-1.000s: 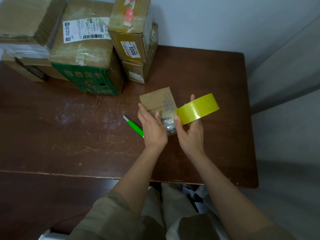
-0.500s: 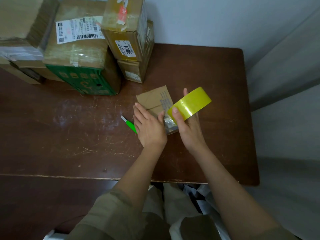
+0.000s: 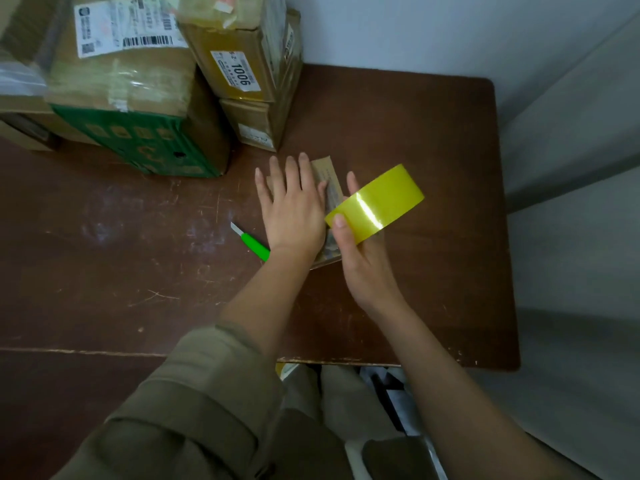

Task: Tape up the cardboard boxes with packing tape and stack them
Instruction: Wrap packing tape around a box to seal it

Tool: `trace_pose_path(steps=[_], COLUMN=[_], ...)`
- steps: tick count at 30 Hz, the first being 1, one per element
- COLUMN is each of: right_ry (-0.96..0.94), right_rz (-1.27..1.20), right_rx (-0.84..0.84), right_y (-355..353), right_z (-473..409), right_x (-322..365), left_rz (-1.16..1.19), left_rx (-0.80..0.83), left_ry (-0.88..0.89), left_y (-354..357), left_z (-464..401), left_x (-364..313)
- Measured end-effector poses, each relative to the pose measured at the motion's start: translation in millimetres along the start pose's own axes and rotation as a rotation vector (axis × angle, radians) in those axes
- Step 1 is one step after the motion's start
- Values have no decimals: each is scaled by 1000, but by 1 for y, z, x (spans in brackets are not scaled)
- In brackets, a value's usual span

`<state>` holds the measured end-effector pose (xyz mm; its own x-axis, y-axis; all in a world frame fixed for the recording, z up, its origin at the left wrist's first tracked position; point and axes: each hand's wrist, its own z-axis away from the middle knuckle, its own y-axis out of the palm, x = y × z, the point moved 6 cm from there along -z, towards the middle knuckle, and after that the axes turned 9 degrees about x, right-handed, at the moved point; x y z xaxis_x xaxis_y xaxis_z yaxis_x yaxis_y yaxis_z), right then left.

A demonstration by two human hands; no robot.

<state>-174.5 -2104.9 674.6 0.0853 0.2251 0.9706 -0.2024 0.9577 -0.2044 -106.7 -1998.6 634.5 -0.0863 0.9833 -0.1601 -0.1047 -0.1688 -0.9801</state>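
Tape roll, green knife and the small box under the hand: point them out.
tape roll (image 3: pixel 377 202), head view, shiny outer band.
green knife (image 3: pixel 254 244), head view, handle.
small box (image 3: pixel 327 174), head view, bare top beside the fingers.

A dark brown wooden table (image 3: pixel 398 140) pushed into a pale corner

Its top is scuffed and scratched, with whitish marks left of the middle; the near edge is chipped, showing lighter wood; a plain white wall (image 3: pixel 433 32) stands behind the far edge; on the right, grey-white panels (image 3: pixel 581 133) run alongside the table; the light is dim and even, without sharp shadows.
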Motion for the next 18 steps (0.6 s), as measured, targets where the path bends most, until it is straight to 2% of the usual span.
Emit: trace_pose_path(steps=[3, 5, 7, 14, 18], right_ry=[34, 61, 65, 54, 95], right_rz=[-53, -112, -116, -121, -190], right_rx=[-23, -35, -25, 1, -174], right_y=[-4, -7, -7, -10, -28], right_z=[1, -1, -2, -8, -3], right_x=[-2, -2, -2, 2, -1], left_rz=[-48, 65, 177, 201, 254], left_rx=[-3, 25, -28, -102, -118], left_ry=[-17, -80, -108, -93, -81], left_y=[-6, -6, -6, -5, -5], left_z=[-3, -5, -4, -2, -1], left_x=[-8, -12, -11, -8, -4])
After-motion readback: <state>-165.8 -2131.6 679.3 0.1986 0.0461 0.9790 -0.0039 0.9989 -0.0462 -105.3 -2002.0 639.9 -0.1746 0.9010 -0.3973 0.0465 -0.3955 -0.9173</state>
